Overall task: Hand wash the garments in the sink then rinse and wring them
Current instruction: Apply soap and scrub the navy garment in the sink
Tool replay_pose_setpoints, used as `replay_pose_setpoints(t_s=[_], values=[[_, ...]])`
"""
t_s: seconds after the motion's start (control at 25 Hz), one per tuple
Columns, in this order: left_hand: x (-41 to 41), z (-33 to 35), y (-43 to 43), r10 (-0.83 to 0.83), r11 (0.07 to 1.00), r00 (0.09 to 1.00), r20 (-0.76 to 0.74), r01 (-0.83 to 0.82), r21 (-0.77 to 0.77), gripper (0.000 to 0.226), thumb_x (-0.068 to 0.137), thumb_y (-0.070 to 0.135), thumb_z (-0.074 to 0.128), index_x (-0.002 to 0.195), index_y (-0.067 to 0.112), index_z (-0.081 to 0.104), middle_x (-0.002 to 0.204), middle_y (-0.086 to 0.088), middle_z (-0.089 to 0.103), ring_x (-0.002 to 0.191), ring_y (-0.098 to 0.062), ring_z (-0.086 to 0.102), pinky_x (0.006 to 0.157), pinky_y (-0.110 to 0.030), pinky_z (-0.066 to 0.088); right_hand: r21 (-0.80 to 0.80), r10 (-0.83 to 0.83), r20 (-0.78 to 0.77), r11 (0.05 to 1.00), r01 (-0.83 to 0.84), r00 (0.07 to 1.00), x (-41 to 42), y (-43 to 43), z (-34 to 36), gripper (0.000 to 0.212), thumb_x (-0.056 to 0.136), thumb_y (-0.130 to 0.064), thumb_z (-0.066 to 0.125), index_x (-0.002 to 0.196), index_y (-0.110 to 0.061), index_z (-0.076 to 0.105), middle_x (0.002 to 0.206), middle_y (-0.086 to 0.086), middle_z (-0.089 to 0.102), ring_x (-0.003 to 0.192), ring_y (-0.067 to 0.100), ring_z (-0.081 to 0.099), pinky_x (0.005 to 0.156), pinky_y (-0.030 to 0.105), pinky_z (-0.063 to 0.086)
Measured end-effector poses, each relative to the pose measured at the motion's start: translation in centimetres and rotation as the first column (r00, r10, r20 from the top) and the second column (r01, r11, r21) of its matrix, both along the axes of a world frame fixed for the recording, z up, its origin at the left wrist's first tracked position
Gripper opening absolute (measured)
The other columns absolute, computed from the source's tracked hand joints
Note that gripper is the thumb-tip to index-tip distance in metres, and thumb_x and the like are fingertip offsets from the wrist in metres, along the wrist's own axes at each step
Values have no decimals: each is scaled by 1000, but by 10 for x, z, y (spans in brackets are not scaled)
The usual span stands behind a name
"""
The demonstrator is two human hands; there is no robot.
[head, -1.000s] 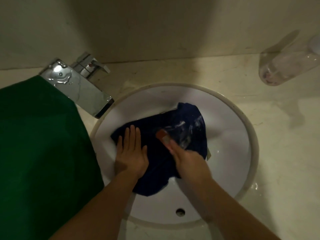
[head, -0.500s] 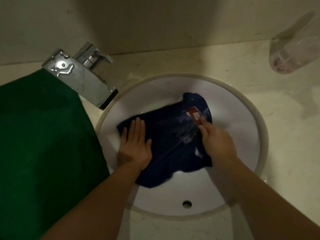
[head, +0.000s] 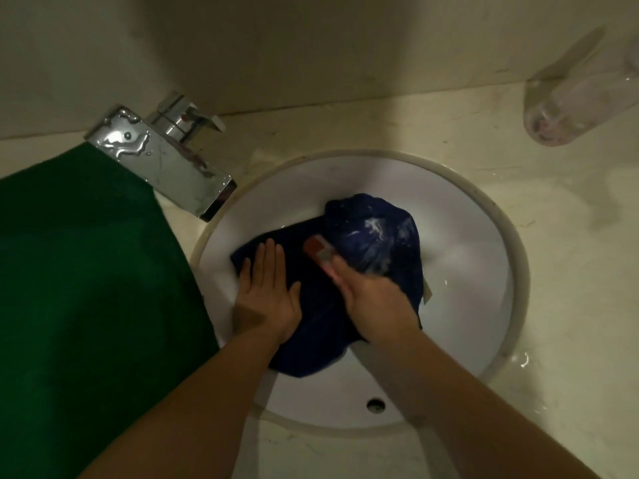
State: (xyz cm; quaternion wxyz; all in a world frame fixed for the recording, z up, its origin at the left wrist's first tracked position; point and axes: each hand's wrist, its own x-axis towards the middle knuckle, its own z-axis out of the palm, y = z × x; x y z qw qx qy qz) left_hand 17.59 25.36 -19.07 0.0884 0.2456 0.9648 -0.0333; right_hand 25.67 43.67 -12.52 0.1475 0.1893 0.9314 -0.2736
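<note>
Back toward the left hand [head: 266,299] comes the right hand [head: 377,302], which half a second ago was out at the garment's far edge; the fabric beyond it now bunches into a sudsy mound. The right hand's fingers curl round a small red-and-white brush [head: 318,252], though blur hides the exact grip, and its head sits on the cloth just beside the left fingertips. The left hand lies flat, fingers straight and together, pressing the navy garment [head: 373,233] against the sink [head: 511,243] wall, probably to pin it so the strokes do not drag it along. The garment lies under and between both hands, inside the basin. This looks like the scrubbing stage, with rinsing and wringing not yet done. A green cloth [head: 86,288] lies on the counter outside the left hand, perhaps awaiting its turn, and the tap [head: 162,160] stands beyond it.
</note>
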Motion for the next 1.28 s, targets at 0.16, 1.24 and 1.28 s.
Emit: replay_pose_setpoints(t_s=[0.16, 1.24, 1.28], values=[[-1, 4, -2, 13, 998, 999, 40, -10, -68, 73, 98, 43, 2, 155, -3, 3, 166, -22, 10, 155, -32, 15, 122, -45, -7, -10, -401, 146, 914, 406, 904, 17, 59, 12, 63, 101, -73, 20, 134, -38, 60, 93, 3, 67, 70, 18, 61, 68, 31, 48], [0, 5, 0, -12, 999, 995, 104, 16, -36, 72, 94, 43, -11, 153, 1, -12, 168, -18, -3, 157, -29, 3, 122, -47, -11, 80, -388, 157, 922, 380, 908, -7, 52, 9, 46, 111, -49, 29, 147, -32, 52, 98, 13, 67, 87, 34, 66, 81, 42, 55], [0, 5, 1, -9, 999, 995, 99, 13, -31, 72, 95, 43, -9, 153, 1, -10, 168, -18, 0, 157, -30, 5, 122, -47, -9, 89, -400, 129, 916, 391, 907, -9, 52, 13, 45, 111, -47, 29, 150, -33, 49, 100, 14, 67, 87, 34, 65, 79, 39, 51]])
